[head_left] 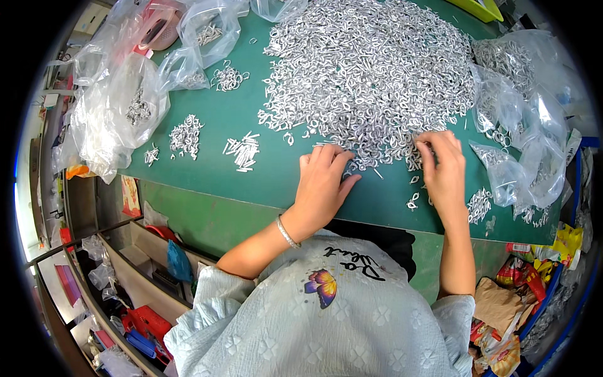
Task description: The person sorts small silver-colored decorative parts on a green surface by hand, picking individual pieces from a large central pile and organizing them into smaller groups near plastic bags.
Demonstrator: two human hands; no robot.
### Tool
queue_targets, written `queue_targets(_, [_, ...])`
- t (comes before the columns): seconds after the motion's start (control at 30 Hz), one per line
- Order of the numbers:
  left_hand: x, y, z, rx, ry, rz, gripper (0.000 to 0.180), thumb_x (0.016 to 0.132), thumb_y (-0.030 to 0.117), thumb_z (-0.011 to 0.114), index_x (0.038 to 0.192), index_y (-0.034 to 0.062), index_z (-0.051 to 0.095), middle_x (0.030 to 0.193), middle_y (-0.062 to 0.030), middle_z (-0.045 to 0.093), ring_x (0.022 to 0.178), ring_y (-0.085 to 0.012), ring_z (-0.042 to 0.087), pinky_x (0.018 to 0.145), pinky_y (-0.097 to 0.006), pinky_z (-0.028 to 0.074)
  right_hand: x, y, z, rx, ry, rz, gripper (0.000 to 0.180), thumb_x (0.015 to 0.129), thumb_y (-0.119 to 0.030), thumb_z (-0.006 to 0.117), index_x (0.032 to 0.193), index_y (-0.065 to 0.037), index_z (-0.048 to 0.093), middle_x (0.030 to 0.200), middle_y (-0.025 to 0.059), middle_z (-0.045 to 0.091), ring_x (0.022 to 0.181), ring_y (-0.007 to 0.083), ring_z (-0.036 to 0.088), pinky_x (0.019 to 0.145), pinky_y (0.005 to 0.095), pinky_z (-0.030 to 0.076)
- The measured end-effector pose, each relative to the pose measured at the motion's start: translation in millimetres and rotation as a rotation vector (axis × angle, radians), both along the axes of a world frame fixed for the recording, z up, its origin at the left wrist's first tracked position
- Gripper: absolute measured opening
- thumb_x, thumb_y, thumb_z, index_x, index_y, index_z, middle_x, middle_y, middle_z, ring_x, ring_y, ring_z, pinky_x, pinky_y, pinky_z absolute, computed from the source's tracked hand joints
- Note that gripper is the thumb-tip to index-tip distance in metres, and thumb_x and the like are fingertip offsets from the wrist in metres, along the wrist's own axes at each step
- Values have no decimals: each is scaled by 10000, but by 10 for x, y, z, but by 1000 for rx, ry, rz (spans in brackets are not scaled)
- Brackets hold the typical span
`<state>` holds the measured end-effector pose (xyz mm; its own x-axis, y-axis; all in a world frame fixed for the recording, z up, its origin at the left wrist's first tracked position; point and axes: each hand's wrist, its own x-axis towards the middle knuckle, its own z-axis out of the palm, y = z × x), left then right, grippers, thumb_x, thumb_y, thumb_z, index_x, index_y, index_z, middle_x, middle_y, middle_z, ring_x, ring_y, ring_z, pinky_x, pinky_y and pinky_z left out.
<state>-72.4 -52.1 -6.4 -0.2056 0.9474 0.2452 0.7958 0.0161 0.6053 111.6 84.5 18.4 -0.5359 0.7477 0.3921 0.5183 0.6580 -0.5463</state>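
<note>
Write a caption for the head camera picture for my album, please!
Two hands at the edge of a silvery heap on a green table.

The left hand [319, 185] and right hand [446, 168] reach forward, apart, fingers [326, 154] bent, left thumb [349, 183] spread.

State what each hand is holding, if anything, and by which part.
It cannot be told: the left hand and the right hand are both at the near edge of the silvery pile, and any piece gripped is too small or hidden.
</note>
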Motion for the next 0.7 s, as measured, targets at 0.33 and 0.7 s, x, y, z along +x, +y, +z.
queue_targets(0.33, [76,88,-98,91,72,-87,228,788,39,736,997,91,663,967,-33,551,918,-227,524,777,-373,352,601,-123,35,-318,-198,190,95,752,-7,730,804,7,652,780,80,595,784,273,533,759,367,408])
queue_targets(0.7, [-161,126,-100,129,139,89,215,795,10,719,991,78,663,1001,-63,613,919,-245,571,784,-366,376,724,-240,-15,-316,-113,124,171,768,6,728,911,13,635,887,116,587,849,302,572,765,374,464])
